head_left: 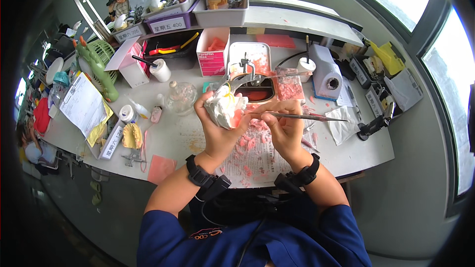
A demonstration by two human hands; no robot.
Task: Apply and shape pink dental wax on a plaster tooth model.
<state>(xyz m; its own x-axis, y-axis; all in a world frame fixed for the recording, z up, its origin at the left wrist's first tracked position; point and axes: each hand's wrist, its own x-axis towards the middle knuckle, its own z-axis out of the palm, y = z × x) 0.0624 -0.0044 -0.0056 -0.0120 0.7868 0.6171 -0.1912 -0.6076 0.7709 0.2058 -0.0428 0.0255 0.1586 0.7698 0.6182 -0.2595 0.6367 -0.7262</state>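
A white plaster dental model [221, 105] with pink wax [238, 118] on its near right side is held up over the bench by my left hand [221, 140], fingers wrapped round it. My right hand [286, 131] pinches a slim metal wax carver [316, 117]. Its long shaft points right, and its other end reaches the waxed side of the model; whether it touches there I cannot tell. Beneath both hands lies a newspaper sheet [262, 168] strewn with pink wax shavings [247, 142]. Just beyond the model stands an open metal container [271, 100] with dark red contents.
A glass spirit lamp [182, 98] stands left of the model. A yellowish dental cast [132, 136] and a pink wax sheet [162, 169] lie further left. Behind are a pink-and-white wax box [213, 59] and a white tray [251, 48]. A grey boxy device [327, 76] stands at right.
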